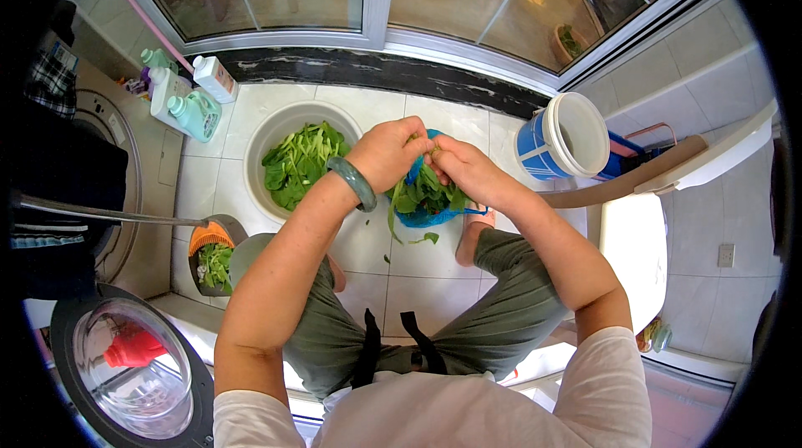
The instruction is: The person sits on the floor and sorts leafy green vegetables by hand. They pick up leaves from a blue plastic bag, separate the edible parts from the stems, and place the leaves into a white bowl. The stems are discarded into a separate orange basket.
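Observation:
My left hand (386, 152), with a green bangle (352, 182) on its wrist, and my right hand (468, 169) meet in front of me. The fingers of both are closed at the stem end of some leafy greens (431, 195), whose leaves show below them. Under these leaves lies a blue bag (419, 219); how far the held greens are apart from those in it is hidden. To the left of my hands stands a round whitish basin (256, 171) with a heap of green leaves (302, 162) in it.
Loose leaves (425, 238) lie on the tiled floor. At left are an orange-edged dustpan (219, 229) with greens, detergent bottles (198, 114) and a washing machine with its round door (132, 364) swung out. A blue-and-white bucket (564, 137) stands right, near a white chair (639, 258).

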`<action>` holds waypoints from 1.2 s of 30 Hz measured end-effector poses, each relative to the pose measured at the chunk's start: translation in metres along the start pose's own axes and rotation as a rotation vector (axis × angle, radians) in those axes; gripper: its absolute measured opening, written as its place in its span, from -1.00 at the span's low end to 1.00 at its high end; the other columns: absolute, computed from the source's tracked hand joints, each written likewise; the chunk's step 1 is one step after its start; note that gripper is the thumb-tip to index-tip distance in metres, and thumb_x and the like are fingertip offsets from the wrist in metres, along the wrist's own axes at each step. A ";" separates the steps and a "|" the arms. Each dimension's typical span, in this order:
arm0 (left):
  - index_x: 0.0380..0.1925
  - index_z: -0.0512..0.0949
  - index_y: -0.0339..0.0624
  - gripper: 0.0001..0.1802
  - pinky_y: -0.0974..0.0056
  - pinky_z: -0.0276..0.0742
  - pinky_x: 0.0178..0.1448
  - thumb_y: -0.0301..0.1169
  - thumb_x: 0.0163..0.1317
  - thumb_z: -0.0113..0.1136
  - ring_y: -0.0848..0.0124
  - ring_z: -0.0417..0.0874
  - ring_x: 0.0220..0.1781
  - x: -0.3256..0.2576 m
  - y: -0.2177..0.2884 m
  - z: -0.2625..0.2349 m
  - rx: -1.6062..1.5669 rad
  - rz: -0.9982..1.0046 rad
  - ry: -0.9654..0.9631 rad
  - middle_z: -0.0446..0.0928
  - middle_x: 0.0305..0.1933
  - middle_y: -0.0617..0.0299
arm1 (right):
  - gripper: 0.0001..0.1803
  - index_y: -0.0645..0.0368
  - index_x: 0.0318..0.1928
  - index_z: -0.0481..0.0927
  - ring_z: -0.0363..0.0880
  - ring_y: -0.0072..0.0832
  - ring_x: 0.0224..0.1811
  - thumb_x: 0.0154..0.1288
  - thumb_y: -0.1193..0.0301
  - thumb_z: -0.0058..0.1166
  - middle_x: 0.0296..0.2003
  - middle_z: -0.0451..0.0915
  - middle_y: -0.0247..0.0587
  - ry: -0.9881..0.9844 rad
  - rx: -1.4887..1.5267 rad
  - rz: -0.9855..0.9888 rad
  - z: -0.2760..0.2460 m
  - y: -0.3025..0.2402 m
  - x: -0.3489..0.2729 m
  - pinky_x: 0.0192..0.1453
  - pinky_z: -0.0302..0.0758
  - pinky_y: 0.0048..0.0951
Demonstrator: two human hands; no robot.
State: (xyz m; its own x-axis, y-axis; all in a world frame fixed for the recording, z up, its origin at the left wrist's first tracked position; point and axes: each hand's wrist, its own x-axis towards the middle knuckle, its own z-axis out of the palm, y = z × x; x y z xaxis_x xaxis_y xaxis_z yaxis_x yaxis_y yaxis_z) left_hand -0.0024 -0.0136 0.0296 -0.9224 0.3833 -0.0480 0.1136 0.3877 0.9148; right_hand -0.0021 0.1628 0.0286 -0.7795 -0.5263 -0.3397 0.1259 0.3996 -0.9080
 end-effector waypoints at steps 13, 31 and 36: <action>-0.46 0.41 -0.11 -0.85 0.55 0.04 -0.62 -0.32 0.23 -0.03 0.69 0.16 -0.65 -0.005 0.010 -0.008 -0.562 -0.158 -0.085 0.26 -0.66 0.47 | -0.81 0.18 -0.49 0.33 0.18 -0.59 -0.61 0.17 0.35 -0.25 -0.63 0.26 -0.40 0.033 0.453 -0.001 0.009 -0.014 0.000 -0.48 0.20 -0.54; -0.39 0.31 -0.15 -0.77 0.53 0.22 -0.53 -0.26 0.32 -0.22 0.59 0.17 -0.63 0.001 -0.001 -0.053 -1.504 0.107 -0.103 0.15 -0.63 0.43 | -0.71 0.13 -0.12 0.41 0.39 -0.57 -0.29 0.18 0.27 -0.04 -0.35 0.44 -0.40 -0.007 0.965 -0.065 -0.021 -0.013 0.003 -0.22 0.33 -0.50; -0.39 0.37 -0.20 -0.82 0.44 0.40 -0.34 -0.32 0.25 -0.08 0.51 0.39 -0.50 -0.041 -0.001 -0.117 -1.602 0.200 0.239 0.39 -0.48 0.32 | -0.68 0.09 -0.06 0.43 0.41 -0.63 -0.36 0.17 0.32 0.01 -0.35 0.48 -0.43 0.160 0.878 0.021 -0.055 0.024 0.013 -0.28 0.34 -0.57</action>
State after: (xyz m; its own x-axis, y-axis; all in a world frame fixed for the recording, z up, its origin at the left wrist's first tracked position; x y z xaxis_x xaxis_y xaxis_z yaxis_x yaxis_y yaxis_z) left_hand -0.0075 -0.1278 0.0771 -0.9912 0.1272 0.0364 -0.1054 -0.9255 0.3637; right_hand -0.0431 0.2063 0.0158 -0.8398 -0.3880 -0.3797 0.5145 -0.3460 -0.7846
